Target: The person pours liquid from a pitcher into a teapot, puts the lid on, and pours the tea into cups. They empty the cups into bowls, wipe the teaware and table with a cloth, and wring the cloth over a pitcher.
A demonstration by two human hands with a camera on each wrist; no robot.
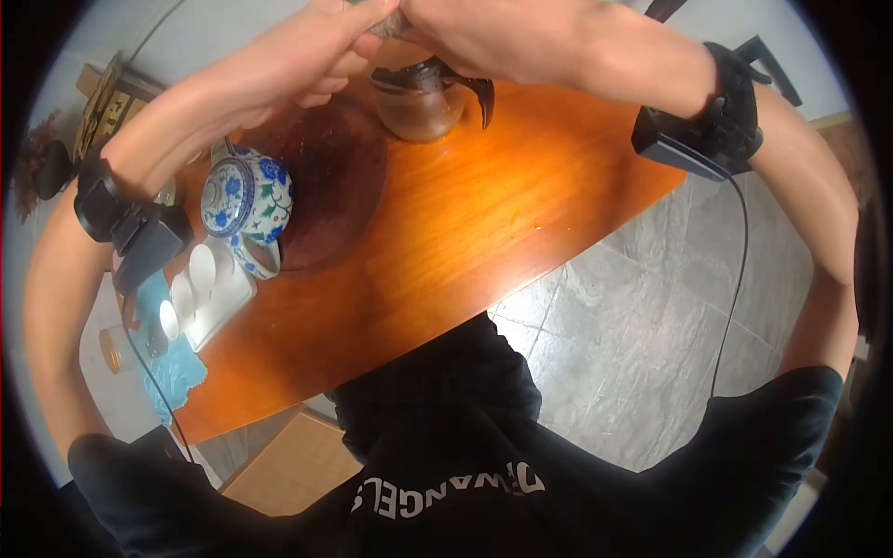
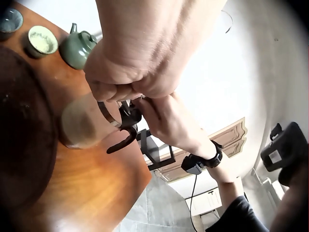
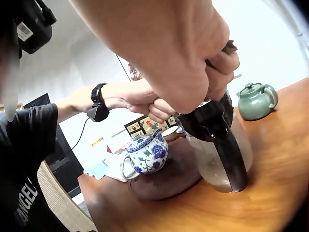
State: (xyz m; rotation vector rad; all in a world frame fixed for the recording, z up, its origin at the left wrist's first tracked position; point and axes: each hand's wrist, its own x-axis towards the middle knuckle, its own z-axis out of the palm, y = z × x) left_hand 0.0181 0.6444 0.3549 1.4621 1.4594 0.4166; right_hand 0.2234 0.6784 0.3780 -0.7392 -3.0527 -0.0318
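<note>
Both hands meet above a glass coffee pot with a black lid rim and handle, holding cloudy brownish liquid. My left hand curls its fingers at the far side of the table, touching my right hand. Between them shows a small bit of greyish, wet-looking material. In the right wrist view the right fist is clenched over the pot's mouth, and a dark brown end of the material sticks out of it. Most of it is hidden inside the fists; I cannot tell its kind.
A blue-and-white teapot stands at the edge of a dark round board. White cups on a white tray and a blue cloth lie at the left. A green teapot and a pale green cup stand farther back.
</note>
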